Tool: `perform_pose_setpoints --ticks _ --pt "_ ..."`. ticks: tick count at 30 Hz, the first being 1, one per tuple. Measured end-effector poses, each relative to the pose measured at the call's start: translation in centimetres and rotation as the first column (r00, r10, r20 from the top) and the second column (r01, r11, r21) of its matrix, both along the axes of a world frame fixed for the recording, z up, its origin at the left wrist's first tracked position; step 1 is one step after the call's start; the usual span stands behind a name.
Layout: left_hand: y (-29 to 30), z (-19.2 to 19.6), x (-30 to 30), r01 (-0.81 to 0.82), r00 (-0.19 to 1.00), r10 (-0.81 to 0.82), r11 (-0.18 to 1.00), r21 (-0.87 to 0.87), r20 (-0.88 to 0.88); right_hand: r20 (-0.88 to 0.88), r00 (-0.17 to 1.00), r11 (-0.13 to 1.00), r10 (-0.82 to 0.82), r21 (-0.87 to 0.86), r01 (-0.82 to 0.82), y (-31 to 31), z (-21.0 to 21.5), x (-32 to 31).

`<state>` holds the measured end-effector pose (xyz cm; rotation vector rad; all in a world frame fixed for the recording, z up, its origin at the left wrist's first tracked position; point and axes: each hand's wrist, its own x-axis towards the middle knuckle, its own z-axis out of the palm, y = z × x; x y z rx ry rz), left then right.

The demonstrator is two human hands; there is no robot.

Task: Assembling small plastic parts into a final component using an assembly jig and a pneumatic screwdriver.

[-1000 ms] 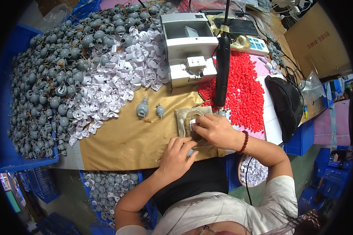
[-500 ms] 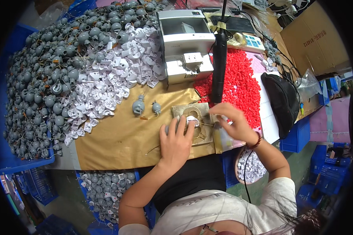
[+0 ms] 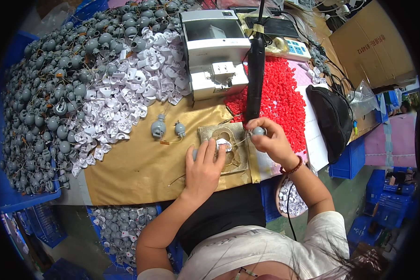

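Note:
On the bench sits a square metal fixture block (image 3: 241, 164) with round hollows. Over its left side lies my left hand (image 3: 203, 172), its fingertips holding a white plastic part (image 3: 224, 144) down in a hollow. A grey round housing (image 3: 194, 154) shows partly beside these fingers; the rest is hidden under the hand. My right hand (image 3: 274, 143), just right of the block, pinches a small grey ball-shaped housing (image 3: 258, 131) between thumb and fingers. From it a thin wire runs toward the white part. Two more wired grey housings (image 3: 158, 127) lie left of the block.
Grey housings (image 3: 37, 93) and white plastic parts (image 3: 121, 102) are heaped at the left. A grey-white machine (image 3: 217, 51) stands behind the block, next to a black upright tool (image 3: 255, 79). Red small parts (image 3: 284, 102), a black pouch (image 3: 332, 121) and a cardboard box (image 3: 373, 49) occupy the right.
My right hand has turned and lifted slightly, and the grey ball in it now shows clearly. My left hand keeps its place on the block. The whole view has shifted a little.

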<state>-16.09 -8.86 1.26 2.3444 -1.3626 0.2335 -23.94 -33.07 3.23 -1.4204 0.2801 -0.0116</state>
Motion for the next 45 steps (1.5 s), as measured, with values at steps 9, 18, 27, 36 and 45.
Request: perform_pose_setpoints --ticks 9,18,27,36,45 --pt "0.1 0.1 0.5 0.025 1.000 -0.025 1.000 -0.017 -0.015 -0.100 0.979 0.930 0.177 0.342 -0.133 1.1 1.4 3.7" --pt "0.1 -0.4 1.1 0.054 0.998 -0.056 0.996 -0.065 -0.031 0.050 0.989 0.696 0.140 -0.716 -0.062 3.1 -1.0 3.8" --pt "-2.5 1.1 1.9 -0.090 0.980 0.061 0.984 -0.152 -0.188 0.235 0.965 0.609 0.119 -0.785 0.116 4.0 -1.3 3.2" --pt "-2.8 0.8 2.1 -0.080 0.978 0.050 0.987 -0.140 -0.202 0.333 0.890 0.632 -0.312 -0.627 0.456 -3.8 -0.6 9.8" --pt "-2.5 1.1 2.2 -0.089 0.968 0.049 0.984 -0.154 -0.247 0.767 0.601 0.862 -0.226 -0.130 0.489 0.3 10.6 11.6"
